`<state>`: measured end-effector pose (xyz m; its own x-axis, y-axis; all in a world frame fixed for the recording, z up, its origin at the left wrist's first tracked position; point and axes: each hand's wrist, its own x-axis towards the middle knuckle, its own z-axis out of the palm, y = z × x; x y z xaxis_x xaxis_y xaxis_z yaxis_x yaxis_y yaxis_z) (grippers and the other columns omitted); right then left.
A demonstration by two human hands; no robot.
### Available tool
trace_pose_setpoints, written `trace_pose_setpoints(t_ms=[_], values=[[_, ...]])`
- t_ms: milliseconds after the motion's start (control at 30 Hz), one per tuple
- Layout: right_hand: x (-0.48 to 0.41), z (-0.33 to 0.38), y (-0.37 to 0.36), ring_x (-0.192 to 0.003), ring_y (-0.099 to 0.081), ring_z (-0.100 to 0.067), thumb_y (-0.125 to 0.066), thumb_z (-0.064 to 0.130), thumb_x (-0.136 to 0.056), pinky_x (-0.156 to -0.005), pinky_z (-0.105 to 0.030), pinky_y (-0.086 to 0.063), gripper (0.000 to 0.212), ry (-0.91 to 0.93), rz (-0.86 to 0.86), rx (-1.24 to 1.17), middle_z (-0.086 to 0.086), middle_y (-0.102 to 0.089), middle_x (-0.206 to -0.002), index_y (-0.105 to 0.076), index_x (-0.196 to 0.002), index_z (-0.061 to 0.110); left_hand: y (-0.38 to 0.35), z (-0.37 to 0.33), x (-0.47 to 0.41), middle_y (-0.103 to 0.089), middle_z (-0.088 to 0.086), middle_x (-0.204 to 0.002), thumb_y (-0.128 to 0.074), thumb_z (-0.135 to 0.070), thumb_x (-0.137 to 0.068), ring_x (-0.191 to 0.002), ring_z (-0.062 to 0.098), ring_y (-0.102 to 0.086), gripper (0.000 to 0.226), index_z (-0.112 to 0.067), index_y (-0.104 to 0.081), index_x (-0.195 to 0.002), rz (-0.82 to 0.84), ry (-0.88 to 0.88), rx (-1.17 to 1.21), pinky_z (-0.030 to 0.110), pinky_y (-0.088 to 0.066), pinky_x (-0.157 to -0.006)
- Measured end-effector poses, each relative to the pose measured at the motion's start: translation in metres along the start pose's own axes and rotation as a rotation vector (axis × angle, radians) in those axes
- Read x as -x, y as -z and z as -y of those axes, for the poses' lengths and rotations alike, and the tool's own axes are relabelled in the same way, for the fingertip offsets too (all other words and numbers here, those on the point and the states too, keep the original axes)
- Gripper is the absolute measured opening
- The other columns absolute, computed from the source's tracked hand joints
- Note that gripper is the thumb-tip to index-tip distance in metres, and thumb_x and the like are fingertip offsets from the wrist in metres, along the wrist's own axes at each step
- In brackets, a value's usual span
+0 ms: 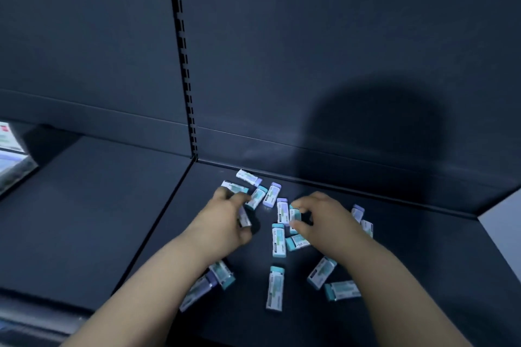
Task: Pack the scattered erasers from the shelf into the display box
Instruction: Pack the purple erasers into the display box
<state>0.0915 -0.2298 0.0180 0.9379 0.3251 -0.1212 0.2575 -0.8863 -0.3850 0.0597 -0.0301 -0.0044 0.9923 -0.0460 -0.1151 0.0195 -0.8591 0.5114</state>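
Note:
Several small erasers in white sleeves with teal or lilac ends lie scattered on a dark shelf (394, 248). My left hand (222, 222) is curled around one eraser (244, 217) at the left of the pile. My right hand (324, 220) pinches a teal-ended eraser (295, 215) between thumb and fingers in the middle of the pile. More erasers lie at the back (248, 176), between my hands (278, 239), and near the front (275, 289). No display box can be made out with certainty.
The shelf's dark back wall (310, 65) rises behind the pile, with a slotted upright (183, 59) where two panels meet. A neighbouring shelf section (79, 205) lies to the left. A light, partly cut-off object (11, 149) sits at the far left edge.

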Motion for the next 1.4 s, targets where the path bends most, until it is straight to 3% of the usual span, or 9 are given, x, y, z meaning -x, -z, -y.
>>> trace_pose_setpoints(t_ms=[167,367,567,767,900,1000,1167,1300,1400], values=[[-0.023,0.004,-0.005,-0.111,-0.054,-0.018,-0.059,0.033,-0.087,-0.095,-0.033,-0.045,0.041,-0.022,-0.011,0.009,0.001,-0.049,-0.128,-0.054,-0.127,0.024,-0.012,-0.009,0.008,-0.028,-0.006,-0.122,-0.064,-0.016,-0.080,-0.101,0.006,-0.046,0.075,-0.014,-0.027,-0.145,-0.036,-0.094,0.140,0.000,-0.024,-0.085],[-0.053,0.013,-0.013,-0.129,-0.035,-0.024,-0.061,0.039,-0.085,-0.106,-0.035,-0.034,0.062,0.000,0.038,0.092,-0.006,-0.036,-0.140,-0.039,-0.139,0.018,-0.012,0.005,0.015,-0.052,-0.012,-0.126,-0.064,-0.046,-0.077,-0.127,0.008,-0.034,0.062,-0.033,-0.042,-0.133,-0.110,-0.071,-0.018,0.021,-0.025,-0.100],[-0.070,0.012,-0.021,-0.133,-0.026,-0.025,-0.070,0.046,-0.075,-0.108,-0.035,-0.029,0.081,-0.098,0.154,0.085,-0.005,-0.031,-0.144,-0.032,-0.142,0.020,-0.003,0.026,0.020,-0.039,-0.016,-0.137,-0.063,-0.048,-0.076,-0.128,0.011,-0.027,0.076,-0.035,-0.027,-0.142,-0.030,-0.033,-0.130,0.026,-0.023,-0.095],[-0.061,0.011,-0.025,-0.114,-0.042,-0.016,-0.077,0.032,-0.069,-0.095,-0.027,-0.038,0.047,-0.104,0.025,-0.170,0.006,-0.047,-0.112,-0.056,-0.110,0.023,0.006,0.031,0.016,-0.027,-0.007,-0.143,-0.066,-0.044,-0.077,-0.134,0.015,-0.022,0.083,-0.030,-0.022,-0.146,0.114,-0.039,-0.118,0.027,-0.021,-0.104],[-0.035,0.014,-0.017,-0.088,-0.048,0.001,-0.078,0.016,-0.069,-0.068,-0.001,-0.038,0.050,-0.045,-0.033,-0.483,0.010,-0.049,-0.103,-0.054,-0.113,0.024,0.002,0.027,0.007,-0.033,-0.005,-0.140,-0.070,-0.034,-0.077,-0.134,0.017,-0.030,0.078,-0.028,-0.031,-0.144,0.133,-0.094,-0.065,0.022,-0.025,-0.108],[-0.013,0.017,-0.007,-0.093,-0.049,0.000,-0.076,0.013,-0.074,-0.071,-0.010,-0.042,0.053,-0.023,0.019,-0.638,0.016,-0.050,-0.101,-0.051,-0.116,0.033,-0.004,0.018,0.003,-0.038,-0.008,-0.138,-0.070,-0.024,-0.077,-0.128,0.011,-0.039,0.075,-0.027,-0.034,-0.143,0.141,-0.225,0.003,0.012,-0.027,-0.103],[0.006,0.018,-0.003,-0.067,-0.047,0.017,-0.076,0.014,-0.074,-0.065,-0.010,-0.039,0.056,-0.003,0.059,-0.660,0.015,-0.048,-0.100,-0.051,-0.118,0.038,-0.008,0.012,-0.002,-0.045,-0.008,-0.134,-0.068,-0.023,-0.079,-0.123,0.008,-0.044,0.064,-0.026,-0.042,-0.137,0.117,-0.369,0.037,0.012,-0.031,-0.102],[0.004,0.029,-0.016,-0.094,-0.050,0.004,-0.080,0.022,-0.069,-0.076,-0.013,-0.039,0.056,-0.009,0.004,-0.620,0.019,-0.053,-0.105,-0.053,-0.113,0.041,0.006,0.015,-0.002,-0.061,-0.009,-0.116,-0.066,-0.019,-0.084,-0.108,0.003,-0.056,0.046,-0.026,-0.053,-0.128,-0.005,-0.292,0.331,0.011,-0.036,-0.097],[-0.001,0.046,-0.032,-0.095,-0.052,0.005,-0.082,0.025,-0.062,-0.078,-0.014,-0.039,0.054,0.013,-0.016,-0.729,0.018,-0.058,-0.102,-0.054,-0.104,0.043,0.019,0.020,0.002,-0.069,-0.003,-0.111,-0.057,-0.004,-0.089,-0.106,0.007,-0.062,0.042,-0.017,-0.053,-0.129,0.127,-0.195,0.707,0.024,-0.044,-0.099]])
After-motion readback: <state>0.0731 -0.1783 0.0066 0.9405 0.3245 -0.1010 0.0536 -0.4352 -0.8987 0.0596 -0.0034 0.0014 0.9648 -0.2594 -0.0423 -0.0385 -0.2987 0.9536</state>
